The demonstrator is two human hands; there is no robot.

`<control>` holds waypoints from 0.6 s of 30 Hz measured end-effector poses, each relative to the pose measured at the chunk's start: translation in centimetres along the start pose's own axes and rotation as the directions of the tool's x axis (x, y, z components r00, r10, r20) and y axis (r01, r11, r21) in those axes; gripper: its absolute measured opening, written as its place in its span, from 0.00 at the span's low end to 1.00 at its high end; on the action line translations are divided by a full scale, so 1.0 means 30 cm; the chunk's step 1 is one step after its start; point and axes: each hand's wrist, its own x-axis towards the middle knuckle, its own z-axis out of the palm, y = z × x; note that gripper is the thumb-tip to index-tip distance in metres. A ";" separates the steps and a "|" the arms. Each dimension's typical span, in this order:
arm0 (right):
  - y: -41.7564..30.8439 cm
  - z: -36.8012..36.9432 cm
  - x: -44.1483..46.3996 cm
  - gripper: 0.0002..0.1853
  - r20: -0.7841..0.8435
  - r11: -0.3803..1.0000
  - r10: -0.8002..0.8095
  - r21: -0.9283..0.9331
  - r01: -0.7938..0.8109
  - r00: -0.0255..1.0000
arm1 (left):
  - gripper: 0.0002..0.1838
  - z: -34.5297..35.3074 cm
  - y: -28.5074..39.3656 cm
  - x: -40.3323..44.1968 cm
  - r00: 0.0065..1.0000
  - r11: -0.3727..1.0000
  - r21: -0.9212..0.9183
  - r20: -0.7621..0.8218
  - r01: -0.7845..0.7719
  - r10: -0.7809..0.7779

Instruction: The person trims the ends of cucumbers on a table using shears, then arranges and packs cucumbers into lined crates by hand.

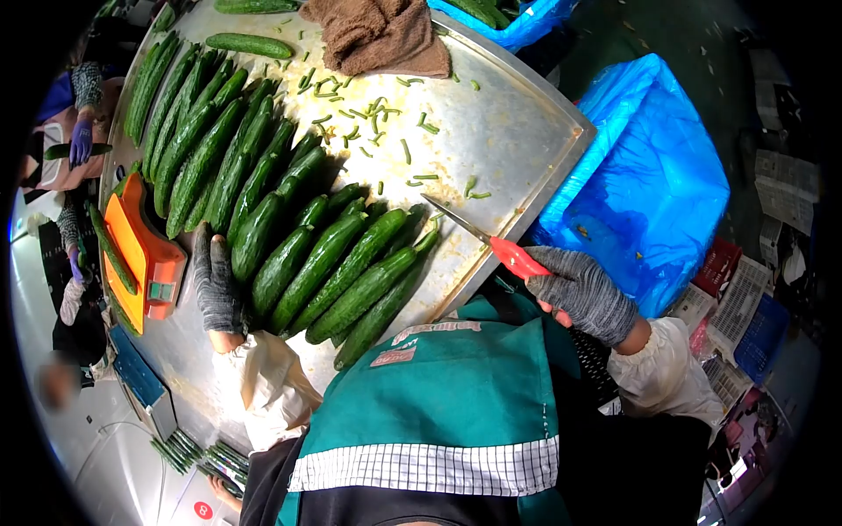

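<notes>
A long row of green cucumbers (324, 259) lies side by side on the metal table (491, 114). My left hand (217, 285), in a grey glove, rests against the cucumbers' near left ends, its fingers stretched out and holding nothing. In my right hand (583, 294), also gloved in grey, is a knife (517, 258) with a red handle, its blade pointing up and left over the table edge. Small green stem pieces (373, 118) are scattered on the table beyond the row.
An orange scale (140, 250) with a cucumber on it stands left of the row. A brown cloth (373, 37) lies at the far edge. A blue-lined bin (649, 184) stands right of the table. Co-workers' purple-gloved hands (81, 142) show at far left.
</notes>
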 end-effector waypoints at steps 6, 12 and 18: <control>-0.030 -0.028 -0.130 0.23 -0.003 1.000 -0.018 0.009 0.018 1.000 | 0.28 -0.032 -0.065 0.024 1.000 0.996 0.084 0.011 0.009 -0.010; -0.014 -0.018 -0.195 0.25 0.089 0.978 -0.061 -0.193 0.077 0.994 | 0.26 -0.055 -0.172 0.040 0.874 0.792 0.368 0.188 -0.486 0.449; -0.001 0.018 -0.175 0.26 0.084 0.987 0.063 -0.154 -0.049 0.995 | 0.22 -0.021 -0.114 0.034 0.981 0.967 0.164 0.030 -0.194 0.192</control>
